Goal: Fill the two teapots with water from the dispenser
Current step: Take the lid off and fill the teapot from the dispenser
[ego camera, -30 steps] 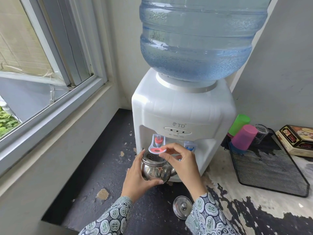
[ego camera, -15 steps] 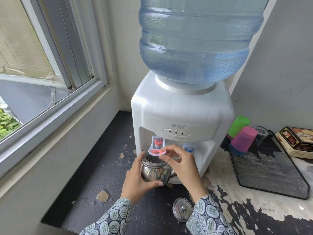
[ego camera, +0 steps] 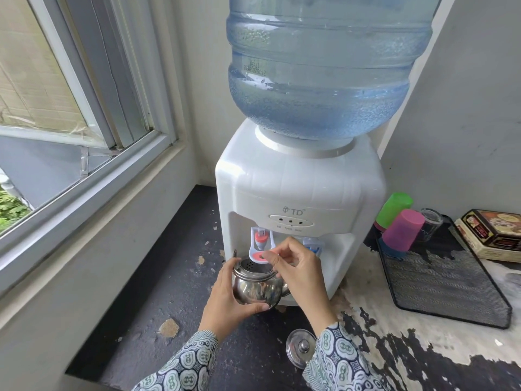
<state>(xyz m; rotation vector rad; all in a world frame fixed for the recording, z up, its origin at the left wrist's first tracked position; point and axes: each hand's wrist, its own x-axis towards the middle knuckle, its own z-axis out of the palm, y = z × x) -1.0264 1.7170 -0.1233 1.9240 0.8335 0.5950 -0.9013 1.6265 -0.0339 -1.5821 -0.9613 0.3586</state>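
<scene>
- Dark counter (ego camera: 180,283) with paint peeling to white at right; window (ego camera: 70,114) along the left wall.
- Steel teapot (ego camera: 255,289) under the red tap (ego camera: 260,244) of the white dispenser (ego camera: 298,187), left hand (ego camera: 228,303) wrapped around its body.
- Right hand (ego camera: 298,272) with fingertips pinched on the tap lever.
- Lid (ego camera: 300,347) on counter, partly behind right sleeve.
- Second teapot out of sight; water flow impossible to make out.

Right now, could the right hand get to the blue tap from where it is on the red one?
Probably yes. The right hand is at the red tap, and the blue tap sits just beside it, partly hidden behind the hand, with nothing visible between them.
</scene>
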